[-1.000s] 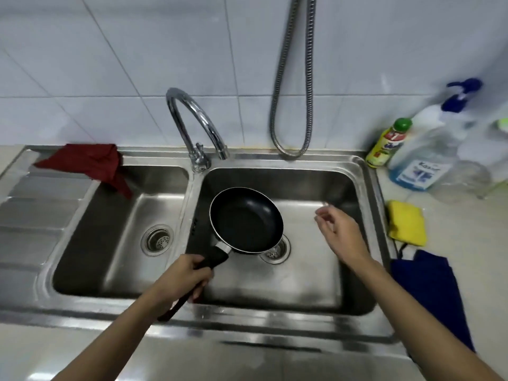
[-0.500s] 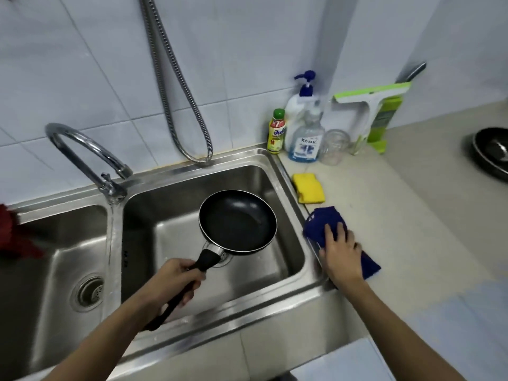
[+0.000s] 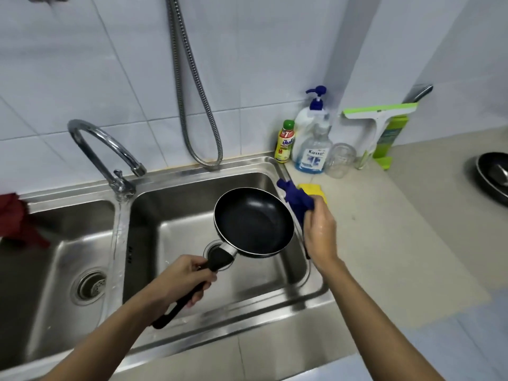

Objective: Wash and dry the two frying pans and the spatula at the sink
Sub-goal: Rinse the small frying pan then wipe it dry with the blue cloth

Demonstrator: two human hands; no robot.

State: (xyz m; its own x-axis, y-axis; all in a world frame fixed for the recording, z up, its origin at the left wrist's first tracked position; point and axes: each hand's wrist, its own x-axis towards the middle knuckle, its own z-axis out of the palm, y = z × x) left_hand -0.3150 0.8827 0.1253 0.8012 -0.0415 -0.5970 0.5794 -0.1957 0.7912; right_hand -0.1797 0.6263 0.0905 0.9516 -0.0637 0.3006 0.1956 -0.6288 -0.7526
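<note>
A small black frying pan hangs over the right sink basin, tilted a little. My left hand is shut on its black handle. My right hand grips a bunched blue cloth just right of the pan's rim, above the basin's right edge. A second black pan sits on the counter at the far right, cut by the frame edge. No spatula can be made out.
A curved tap stands between the two basins, a shower hose hangs on the wall. A yellow sponge, soap bottles, a glass jar and a green squeegee crowd the counter corner. A red cloth lies left.
My right hand has picked the blue cloth up off the counter and brought it left to the pan's rim. The pan stays held over the right basin.
</note>
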